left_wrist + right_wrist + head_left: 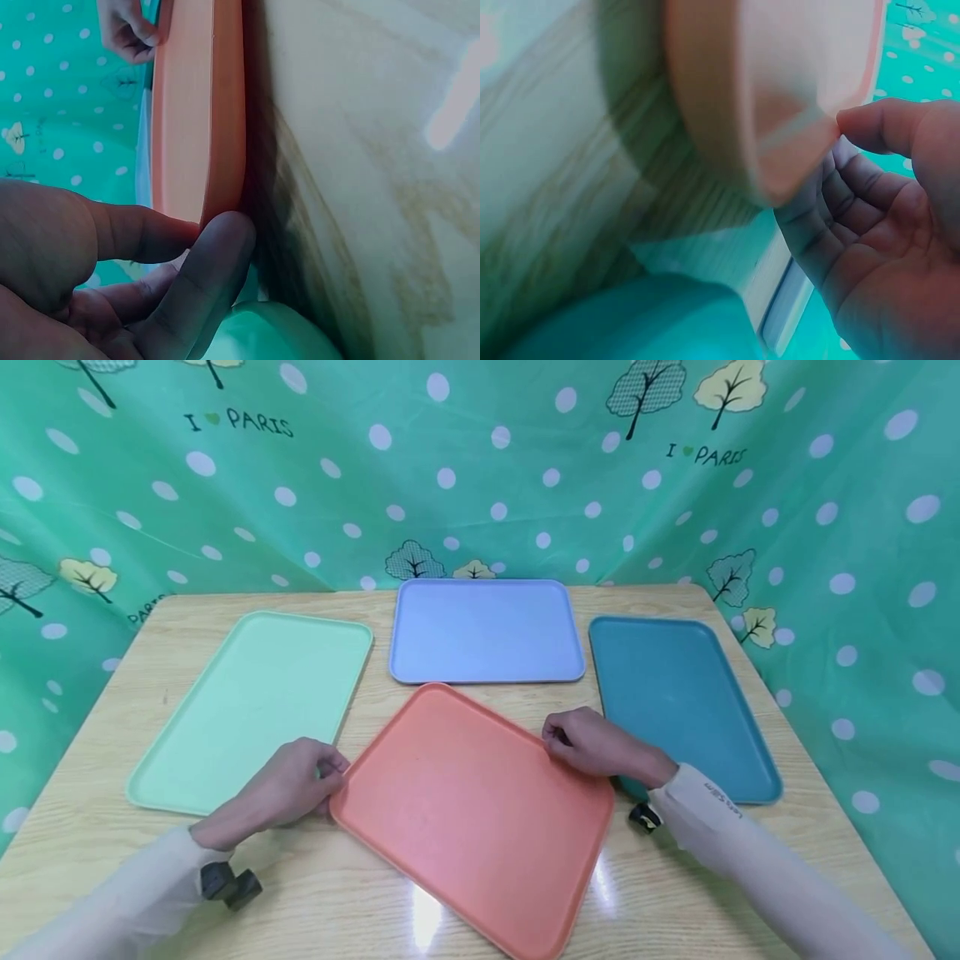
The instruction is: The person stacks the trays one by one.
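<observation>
A coral-red rectangular tray (472,814) is turned at an angle in the front middle of the table. At its left corner, my left hand (288,783) pinches the rim; the left wrist view shows thumb and fingertips on either side of the tray's edge (227,97). My right hand (592,742) grips the far right rim, its thumb inside and fingers beneath the tray's edge (705,90) in the right wrist view. Dark shadow lies under the tray in both wrist views, and it appears raised off the tabletop. Nothing lies in it.
A mint-green tray (262,702) lies at the left, partly behind my left hand. At the back is a periwinkle-blue tray (487,631), and a teal tray (675,702) lies at the right under my right forearm. Green polka-dot cloth (465,468) hangs behind the wooden table (300,893).
</observation>
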The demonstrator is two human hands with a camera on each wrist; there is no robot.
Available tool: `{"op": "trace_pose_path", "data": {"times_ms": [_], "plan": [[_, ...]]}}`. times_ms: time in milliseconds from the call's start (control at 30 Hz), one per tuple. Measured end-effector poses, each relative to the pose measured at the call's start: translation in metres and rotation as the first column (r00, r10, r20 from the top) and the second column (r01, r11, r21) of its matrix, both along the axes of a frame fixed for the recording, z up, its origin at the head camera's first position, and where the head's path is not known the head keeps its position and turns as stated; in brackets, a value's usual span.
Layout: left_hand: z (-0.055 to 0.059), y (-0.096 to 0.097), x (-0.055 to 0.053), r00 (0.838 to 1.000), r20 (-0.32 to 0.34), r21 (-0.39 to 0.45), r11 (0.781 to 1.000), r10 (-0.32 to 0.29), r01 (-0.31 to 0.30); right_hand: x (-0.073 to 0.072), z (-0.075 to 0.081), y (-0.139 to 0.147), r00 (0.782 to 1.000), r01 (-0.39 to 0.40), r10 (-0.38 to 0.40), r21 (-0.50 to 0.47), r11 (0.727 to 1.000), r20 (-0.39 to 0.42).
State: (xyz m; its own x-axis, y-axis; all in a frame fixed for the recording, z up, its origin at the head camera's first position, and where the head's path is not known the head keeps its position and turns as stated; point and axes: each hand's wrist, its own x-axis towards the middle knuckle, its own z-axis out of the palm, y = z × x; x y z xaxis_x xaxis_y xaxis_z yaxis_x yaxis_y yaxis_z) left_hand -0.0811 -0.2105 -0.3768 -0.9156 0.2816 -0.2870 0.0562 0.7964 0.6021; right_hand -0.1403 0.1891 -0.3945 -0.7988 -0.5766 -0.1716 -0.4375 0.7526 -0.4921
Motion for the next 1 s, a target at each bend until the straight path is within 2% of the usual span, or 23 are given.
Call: {"op": "trace_pose_path", "data": {"times_ms": [167,467,767,933,1000], "plan": [[0.001,0.003,-0.009,1.0,-0.023,-0.01,1.0,-0.001,0.001,0.001,0.0,-0.003,1.0,0.012,-0.012,-0.023,1.0,0.013],[-0.001,0.009,-0.022,1.0,-0.02,-0.012,1.0,0.004,-0.005,0.004,0.001,-0.008,0.998,0.039,-0.037,-0.054,0.998,0.047],[-0.005,0.016,-0.037,0.993,-0.118,-0.049,0.999,-0.008,0.002,0.007,-0.001,-0.01,0.992,0.103,-0.099,-0.053,0.993,0.08],[-0.005,0.019,-0.047,0.99,-0.136,-0.049,0.999,-0.023,0.016,0.007,0.0,-0.01,0.99,0.117,-0.112,-0.062,0.991,0.089],[-0.005,0.02,-0.051,0.989,-0.146,-0.051,0.998,-0.03,0.023,0.007,0.002,-0.01,0.985,0.137,-0.129,-0.067,0.988,0.118]]}}
